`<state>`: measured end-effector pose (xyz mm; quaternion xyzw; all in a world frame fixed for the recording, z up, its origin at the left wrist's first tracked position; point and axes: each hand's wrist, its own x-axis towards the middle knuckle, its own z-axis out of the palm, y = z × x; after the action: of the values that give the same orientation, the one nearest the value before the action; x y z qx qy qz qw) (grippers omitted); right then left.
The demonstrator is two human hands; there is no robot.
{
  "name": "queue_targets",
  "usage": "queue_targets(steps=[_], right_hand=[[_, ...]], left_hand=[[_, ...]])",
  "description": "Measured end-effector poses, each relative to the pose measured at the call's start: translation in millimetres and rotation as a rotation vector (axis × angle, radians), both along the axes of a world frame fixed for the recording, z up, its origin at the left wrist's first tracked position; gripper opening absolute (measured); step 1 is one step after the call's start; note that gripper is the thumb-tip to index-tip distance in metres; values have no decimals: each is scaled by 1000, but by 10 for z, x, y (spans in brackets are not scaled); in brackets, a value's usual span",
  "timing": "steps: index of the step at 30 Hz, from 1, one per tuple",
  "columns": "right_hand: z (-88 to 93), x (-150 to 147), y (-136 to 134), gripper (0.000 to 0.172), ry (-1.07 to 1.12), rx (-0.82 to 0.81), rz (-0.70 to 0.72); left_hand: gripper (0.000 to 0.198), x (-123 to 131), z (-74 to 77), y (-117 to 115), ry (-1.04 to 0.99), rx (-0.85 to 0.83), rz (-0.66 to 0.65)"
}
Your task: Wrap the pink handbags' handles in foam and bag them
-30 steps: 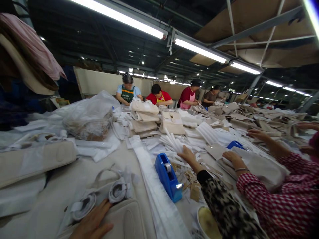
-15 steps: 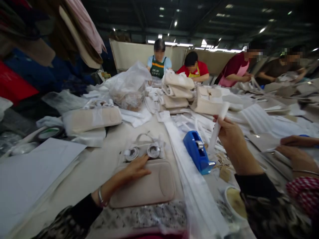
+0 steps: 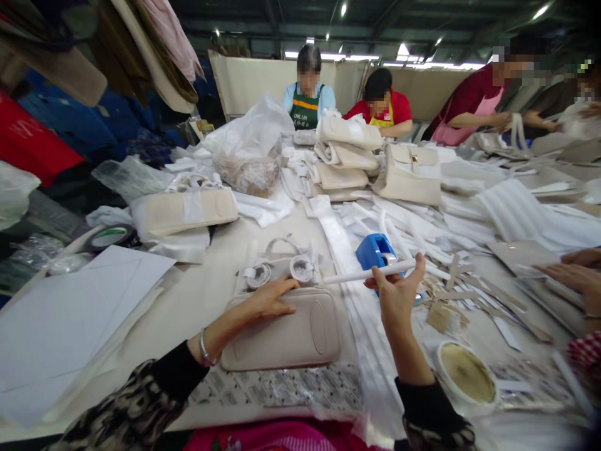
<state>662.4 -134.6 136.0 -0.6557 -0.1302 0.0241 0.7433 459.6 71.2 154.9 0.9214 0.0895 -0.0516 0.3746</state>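
"OMILUN" lettering (small, only just legible) on a co-worker's green apron (image 3: 305,114)

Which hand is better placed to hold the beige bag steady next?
Left, probably: the left hand lies on the beige bag, while the right hand pinches a white strip near the blue tape dispenser.

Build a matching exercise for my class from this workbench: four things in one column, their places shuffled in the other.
Things
1. beige bag
2. white strip
3. blue tape dispenser
4. white sheets

Places
A. pinched in the right hand
B. farthest to the left
C. under the left hand
D. just behind the right hand

Pairs: 1-C, 2-A, 3-D, 4-B.
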Motion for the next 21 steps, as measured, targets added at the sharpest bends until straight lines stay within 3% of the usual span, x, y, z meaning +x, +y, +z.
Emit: queue_targets(steps=[5,11,15,21], right_hand=[[-112,-74,39,106,97,22,9],[-215,-68,-109,108,176,-47,21],[-252,-220,-35,105,287,38,39],[-370,-568,199,73,436,71,230]], left_hand=[[32,-13,9,-4,-3,-14,7],[33,-20,-18,15,-34,6,-7],[30,-21,-17,11,-34,6,-8],[31,-40,44,-31,-24,41,11]])
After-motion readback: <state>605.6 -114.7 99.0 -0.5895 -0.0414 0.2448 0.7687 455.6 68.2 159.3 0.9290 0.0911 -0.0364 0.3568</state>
